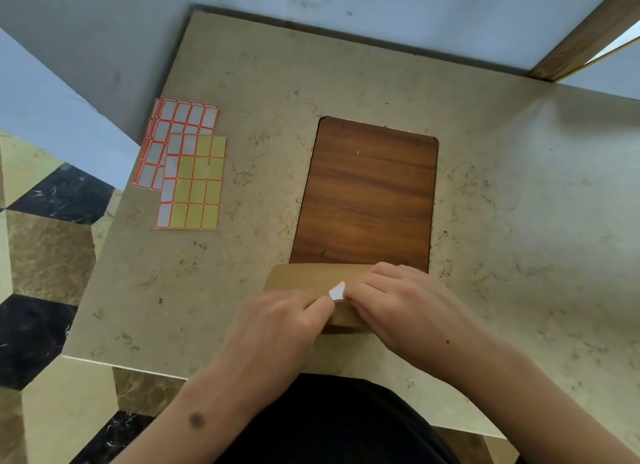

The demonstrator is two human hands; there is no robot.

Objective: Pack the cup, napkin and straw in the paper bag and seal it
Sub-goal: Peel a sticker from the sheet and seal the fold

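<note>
A brown paper bag [304, 277] with its top folded over stands at the near edge of the table, seen from above. A small white sticker with an orange border [337, 291] sits at the fold. My left hand [277, 319] and my right hand [398, 300] meet over the bag, fingertips of both pinching the sticker from either side. Both hands cover much of the bag. The cup, napkin and straw are out of sight.
Sticker sheets [188, 165], white and yellow labels with orange borders, lie overlapped at the table's left edge. A dark wood panel [367, 193] is set into the beige marble table [519, 203] just beyond the bag. Walls close the far side.
</note>
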